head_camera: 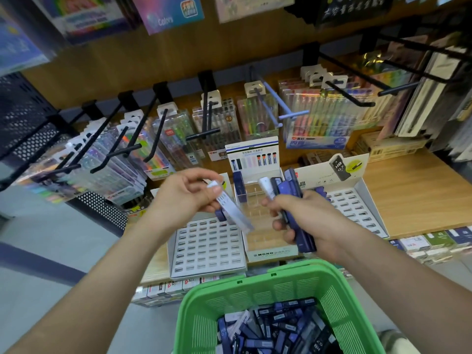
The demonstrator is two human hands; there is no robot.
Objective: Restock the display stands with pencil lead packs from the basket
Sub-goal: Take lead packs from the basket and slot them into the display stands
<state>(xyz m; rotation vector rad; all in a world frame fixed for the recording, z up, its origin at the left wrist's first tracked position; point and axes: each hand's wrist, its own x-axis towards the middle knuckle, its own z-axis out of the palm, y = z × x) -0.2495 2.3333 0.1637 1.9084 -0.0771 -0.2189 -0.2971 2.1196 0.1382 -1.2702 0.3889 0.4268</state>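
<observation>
While the left hand [186, 194] pinches a pale pack [231, 209], the right hand [310, 221] clutches several dark packs [303, 238].

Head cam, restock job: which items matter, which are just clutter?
Job: pale pack in left hand; blue packs in right hand; green basket; left stand; MONO stand; right stand.
Clutter: hanging pen sets; black mesh rack.

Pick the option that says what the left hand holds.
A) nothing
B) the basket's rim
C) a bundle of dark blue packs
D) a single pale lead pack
D: the left hand pinches one pale lead pack above the display stands, while the right hand grips the bundle of mostly dark blue packs.
</observation>
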